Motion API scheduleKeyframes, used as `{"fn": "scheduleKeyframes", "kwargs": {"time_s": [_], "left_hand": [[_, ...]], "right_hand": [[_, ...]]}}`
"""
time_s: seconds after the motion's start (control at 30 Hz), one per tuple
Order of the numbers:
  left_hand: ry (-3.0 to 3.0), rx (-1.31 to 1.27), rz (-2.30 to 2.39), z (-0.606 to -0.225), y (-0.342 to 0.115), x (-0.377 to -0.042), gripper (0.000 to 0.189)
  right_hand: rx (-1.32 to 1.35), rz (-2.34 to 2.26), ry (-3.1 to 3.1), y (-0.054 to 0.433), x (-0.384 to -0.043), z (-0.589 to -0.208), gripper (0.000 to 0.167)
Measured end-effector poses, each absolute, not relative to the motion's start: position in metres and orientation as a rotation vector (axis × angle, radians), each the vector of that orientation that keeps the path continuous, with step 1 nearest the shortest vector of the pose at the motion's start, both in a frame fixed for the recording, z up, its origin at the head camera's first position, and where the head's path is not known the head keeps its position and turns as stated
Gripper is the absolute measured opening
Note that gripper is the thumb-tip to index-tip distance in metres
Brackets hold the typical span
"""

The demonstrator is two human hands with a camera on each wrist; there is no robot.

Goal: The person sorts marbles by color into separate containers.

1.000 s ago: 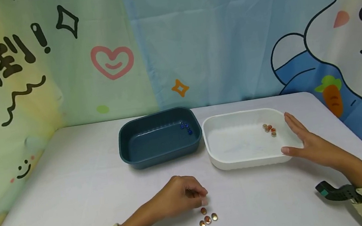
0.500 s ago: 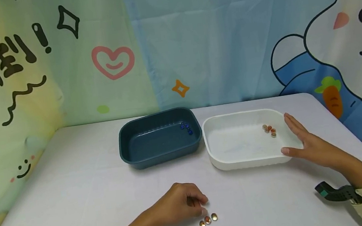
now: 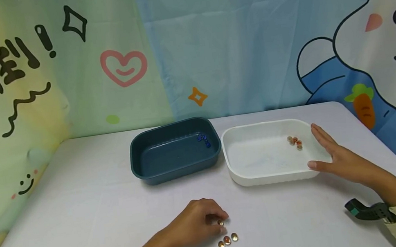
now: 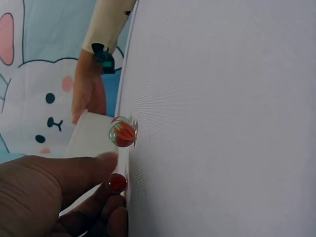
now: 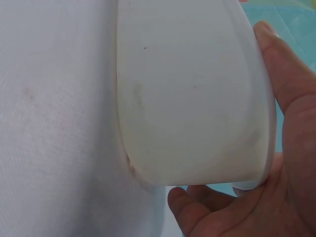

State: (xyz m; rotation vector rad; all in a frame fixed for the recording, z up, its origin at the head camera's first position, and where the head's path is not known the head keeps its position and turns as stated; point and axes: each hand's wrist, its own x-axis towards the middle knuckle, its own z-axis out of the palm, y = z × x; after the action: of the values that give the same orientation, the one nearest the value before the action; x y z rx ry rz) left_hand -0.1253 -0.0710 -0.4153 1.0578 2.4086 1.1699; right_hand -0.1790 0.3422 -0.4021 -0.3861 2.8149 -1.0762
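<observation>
My left hand [image 3: 195,222] pinches an orange-red glass marble [image 3: 220,222] between thumb and fingers, low over the white tabletop. In the left wrist view this marble [image 4: 117,183] shows just beyond the thumb tip. Beside the hand lie 3 more marbles [image 3: 227,240] with orange-red inside clear glass. Spread out, my right hand [image 3: 335,156] rests against the right end of a white tray [image 3: 271,178]. Its thumb [image 5: 286,64] lies along the tray rim in the right wrist view, with other fingers [image 5: 192,207] below the end wall.
Several orange-red marbles [image 3: 294,141] sit in the white tray toward its right side. Left of it stands a dark teal tray [image 3: 174,173] with several blue marbles [image 3: 203,139] inside. A printed cloth [image 3: 234,53] hangs behind the table [image 3: 83,220].
My left hand has moved slightly toward me and picked one marble from the group, which shows now between its fingertips. The right hand and both trays have stayed in place.
</observation>
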Motion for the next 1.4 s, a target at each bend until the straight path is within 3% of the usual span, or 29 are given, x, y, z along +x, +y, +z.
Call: {"fn": "scheduleKeyframes", "kwargs": {"time_s": [1.03,1.4], "left_hand": [[2.478,0.942,1.289,-0.413,-0.066,-0.133,0.014],[2.456,0.959,1.468,-0.393,-0.055,-0.146,0.013]], "right_hand": [[-0.417,-1.12,2.802,0.341,-0.179,-0.403,0.104],[-0.4,-1.096,2.807,0.341,-0.18,-0.403,0.104]]}}
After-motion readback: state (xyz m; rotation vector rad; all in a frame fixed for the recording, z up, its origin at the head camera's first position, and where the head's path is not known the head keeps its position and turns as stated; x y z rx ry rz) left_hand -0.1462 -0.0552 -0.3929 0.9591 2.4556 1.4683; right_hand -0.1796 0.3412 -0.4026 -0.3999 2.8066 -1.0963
